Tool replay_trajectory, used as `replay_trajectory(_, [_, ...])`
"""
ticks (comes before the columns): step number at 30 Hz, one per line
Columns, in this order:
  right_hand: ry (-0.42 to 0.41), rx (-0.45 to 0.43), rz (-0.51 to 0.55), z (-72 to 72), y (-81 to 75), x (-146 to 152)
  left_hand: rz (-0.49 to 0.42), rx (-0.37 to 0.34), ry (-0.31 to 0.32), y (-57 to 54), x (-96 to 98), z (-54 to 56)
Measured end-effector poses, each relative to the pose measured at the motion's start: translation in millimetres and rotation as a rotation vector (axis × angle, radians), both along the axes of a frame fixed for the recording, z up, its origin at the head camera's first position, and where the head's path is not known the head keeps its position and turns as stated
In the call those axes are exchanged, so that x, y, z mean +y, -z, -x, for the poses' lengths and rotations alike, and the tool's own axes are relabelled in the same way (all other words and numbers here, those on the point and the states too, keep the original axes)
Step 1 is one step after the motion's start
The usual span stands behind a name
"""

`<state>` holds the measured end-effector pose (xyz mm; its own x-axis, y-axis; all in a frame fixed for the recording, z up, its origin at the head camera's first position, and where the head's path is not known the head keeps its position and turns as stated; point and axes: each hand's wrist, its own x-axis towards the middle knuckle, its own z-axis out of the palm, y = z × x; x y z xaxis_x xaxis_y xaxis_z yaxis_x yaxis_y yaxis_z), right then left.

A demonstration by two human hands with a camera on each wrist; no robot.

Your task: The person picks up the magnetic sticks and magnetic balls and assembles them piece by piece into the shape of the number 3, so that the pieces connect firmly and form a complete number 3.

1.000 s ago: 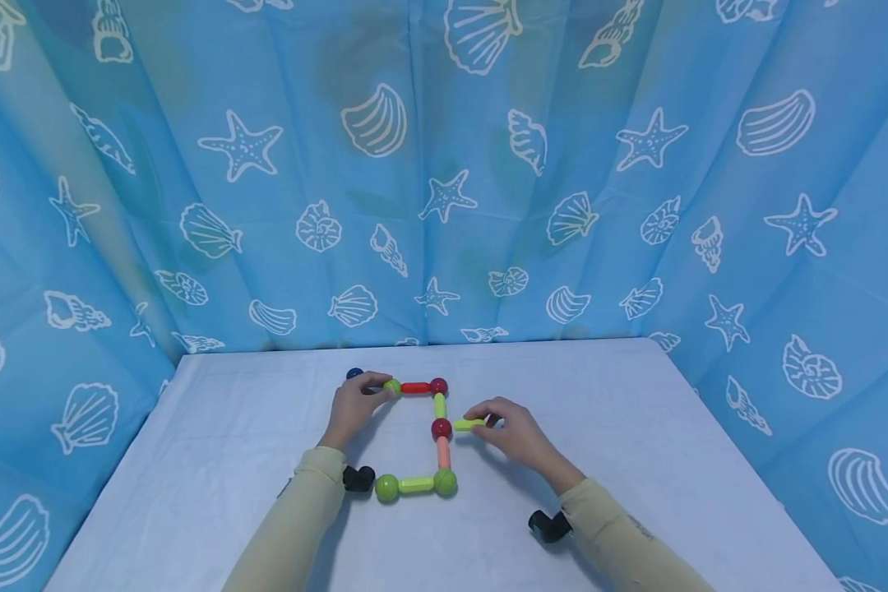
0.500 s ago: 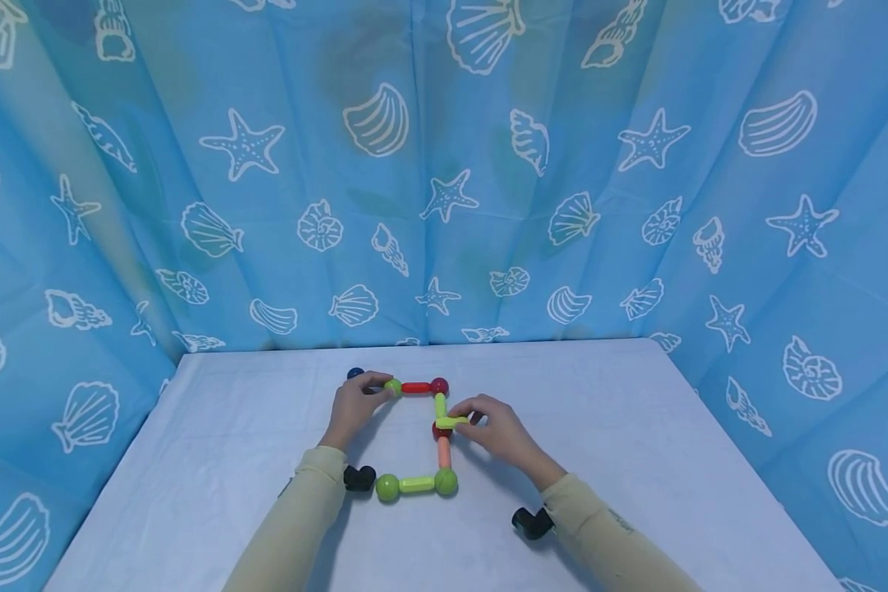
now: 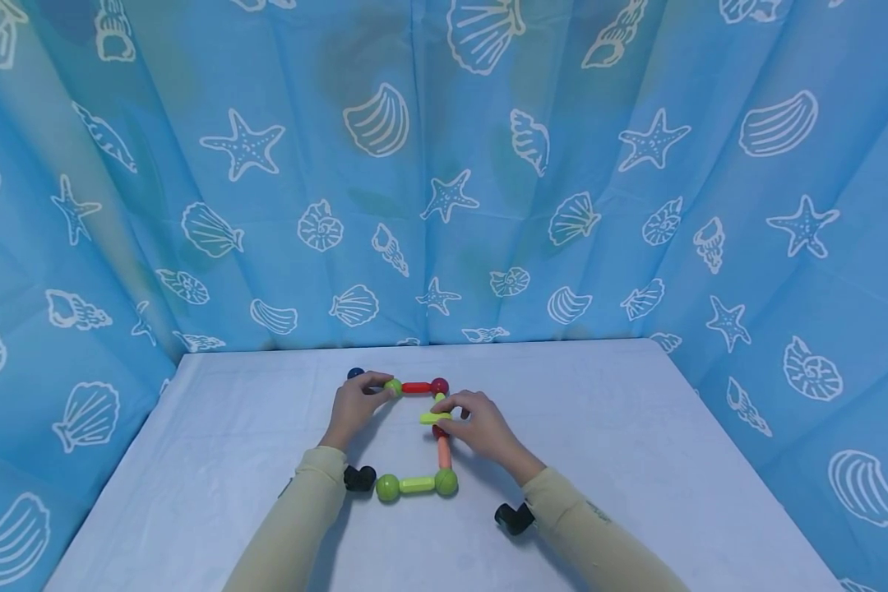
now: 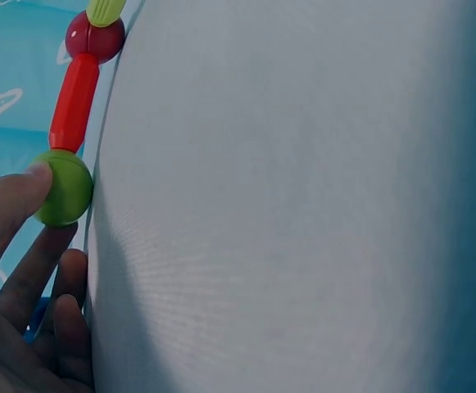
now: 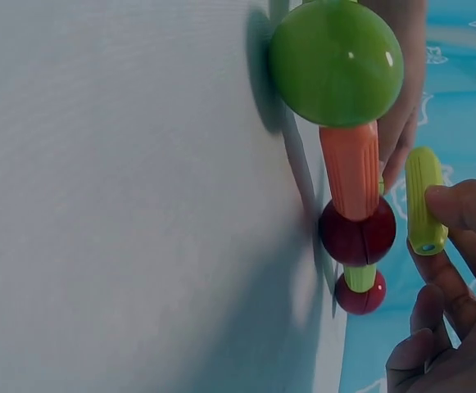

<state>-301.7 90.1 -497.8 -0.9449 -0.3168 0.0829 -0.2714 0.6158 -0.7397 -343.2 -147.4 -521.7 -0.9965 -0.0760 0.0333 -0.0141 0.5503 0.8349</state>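
Note:
My left hand [image 3: 350, 411] pinches a green ball [image 4: 67, 190] between thumb and finger at the far left end of a ball-and-rod chain. From that ball a red rod [image 3: 416, 387] runs to a dark red ball [image 3: 439, 386]. My right hand [image 3: 486, 427] pinches a loose yellow-green rod [image 5: 424, 201], raised above the chain and over the middle dark red ball [image 5: 358, 232] in the head view. A salmon rod [image 3: 444, 452] leads from this ball toward me to a green ball [image 3: 446, 482]. There a light green rod [image 3: 418, 485] joins another green ball [image 3: 388, 487].
A dark blue ball [image 3: 355, 372] lies behind my left hand, partly hidden by it. The white-covered table [image 3: 599, 411] backs onto a blue seashell curtain [image 3: 444, 247]. Black wrist cameras [image 3: 514, 518] hang from both sleeves.
My right hand has moved left with the yellow-green rod, from the right side of the middle dark red ball to over it. My left hand has stayed on its green ball.

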Motion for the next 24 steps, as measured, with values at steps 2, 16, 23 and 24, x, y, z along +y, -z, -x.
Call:
replay_trajectory(2, [-0.001,-0.013,0.002,1.4,1.4,-3,0.001,0.0,-0.001,0.2,-0.3,-0.2])
replay_trajectory(16, [-0.034,-0.027,-0.002,6.4,10.9,-19,0.005,0.003,0.012,4.5,-2.7,2.6])
replay_trajectory(23, [-0.042,-0.031,-0.009,6.7,11.6,-23,0.004,0.01,0.015,2.6,-2.3,2.1])
replay_trajectory(24, [-0.042,-0.03,-0.012,6.6,11.3,-24,0.004,0.012,0.015,2.5,-2.2,2.0])
